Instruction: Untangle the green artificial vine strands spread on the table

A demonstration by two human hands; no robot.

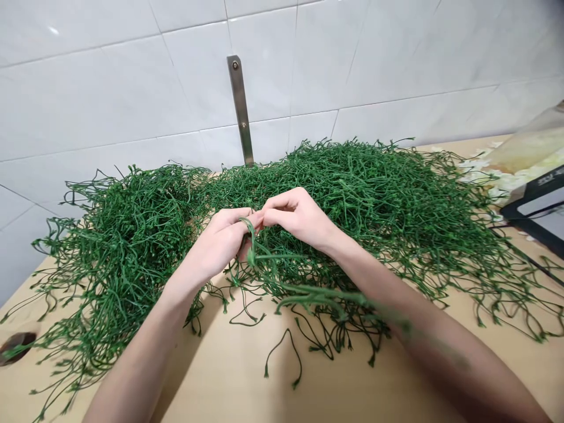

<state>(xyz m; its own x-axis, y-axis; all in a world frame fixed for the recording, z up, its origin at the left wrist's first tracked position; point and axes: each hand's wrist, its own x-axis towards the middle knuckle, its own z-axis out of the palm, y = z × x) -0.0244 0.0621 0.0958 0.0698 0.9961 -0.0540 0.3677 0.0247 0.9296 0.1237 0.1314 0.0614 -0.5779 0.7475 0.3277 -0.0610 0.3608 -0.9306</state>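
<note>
My left hand (220, 241) is closed around a few green plastic stems (251, 254), which curl over its fingers and trail toward the lower right, blurred near my right forearm. Thumb and fingers of my right hand (302, 218) are pinched together at the left fingertips; whatever sits between them is hidden. Both hands are above a broad heap of thin green artificial stems (365, 194), many with small budlike ends. Another thick mass of stems (136, 235) lies to the left. A single bent stem (288, 346) rests apart on the table in front.
The pale wooden table (238, 388) meets a white tiled wall (123, 88), where a metal bracket (238, 106) stands upright. White petals (502, 179) and a dark-framed object with a light panel (540, 202) are at the right. A dark round hole (17, 348) shows at the left.
</note>
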